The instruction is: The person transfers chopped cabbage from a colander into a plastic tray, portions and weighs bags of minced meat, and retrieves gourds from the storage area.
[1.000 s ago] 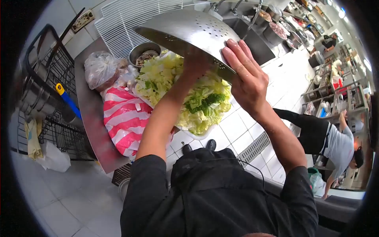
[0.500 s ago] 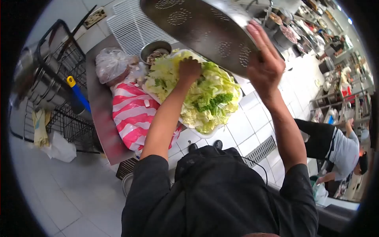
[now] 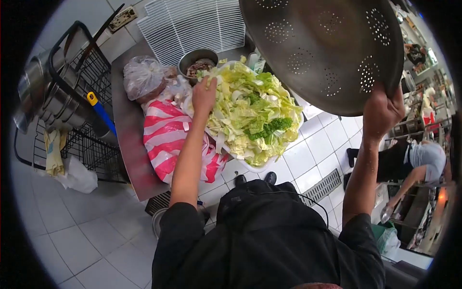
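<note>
I find the right hand (image 3: 383,114) clamped on the rim of the tilted colander (image 3: 313,45), upper right of the frame; with no other support visible, a slack grip could let it drop. The left hand (image 3: 204,96) has bent fingers at the left edge of the leaves (image 3: 252,113), centre; whether they pinch any, I cannot tell. Heaped high in the tub (image 3: 257,168), leaves could spill if brushed outward.

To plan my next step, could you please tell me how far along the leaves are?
Filling the white tub looks done: leaves heap high. The left hand is at their edge; the right hand holds a raised colander showing no leaves. Setting it down probably remains.
</note>
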`<state>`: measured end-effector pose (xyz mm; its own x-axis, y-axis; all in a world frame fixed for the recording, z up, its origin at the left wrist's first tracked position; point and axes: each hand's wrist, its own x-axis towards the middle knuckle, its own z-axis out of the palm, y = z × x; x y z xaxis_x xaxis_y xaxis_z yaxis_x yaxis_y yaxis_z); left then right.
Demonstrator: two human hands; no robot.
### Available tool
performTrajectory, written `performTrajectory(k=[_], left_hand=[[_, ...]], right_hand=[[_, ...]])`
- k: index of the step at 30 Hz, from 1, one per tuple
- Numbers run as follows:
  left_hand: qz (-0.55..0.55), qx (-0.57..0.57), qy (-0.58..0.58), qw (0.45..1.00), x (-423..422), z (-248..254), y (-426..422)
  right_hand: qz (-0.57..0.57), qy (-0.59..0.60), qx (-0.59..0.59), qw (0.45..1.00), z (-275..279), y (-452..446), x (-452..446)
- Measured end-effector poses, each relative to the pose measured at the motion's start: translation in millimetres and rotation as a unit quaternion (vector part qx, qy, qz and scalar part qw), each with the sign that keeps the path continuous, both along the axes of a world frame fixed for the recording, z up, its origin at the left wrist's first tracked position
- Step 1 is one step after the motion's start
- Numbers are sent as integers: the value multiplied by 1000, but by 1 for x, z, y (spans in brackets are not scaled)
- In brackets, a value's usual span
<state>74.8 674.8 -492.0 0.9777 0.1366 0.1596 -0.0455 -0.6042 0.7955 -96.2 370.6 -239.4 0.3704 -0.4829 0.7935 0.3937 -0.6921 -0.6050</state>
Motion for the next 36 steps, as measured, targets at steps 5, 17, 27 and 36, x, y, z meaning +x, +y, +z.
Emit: performTrajectory(k=[5,17,27,36], left_hand=[[-58,85,-39,994,6,-21,-21],[-217,229,-188,930,-35,72,-136],[-353,352,112,860,-17,36,-161],[-310,344,86,882,-9,30,-154]], right_hand=[[-26,-33,16,999,4,-10,-5],[-79,-34,-10,996,16,-60,-34],[-103,-54,1,993,14,-68,-52],[0,-59,68,996,20,-44,-29]])
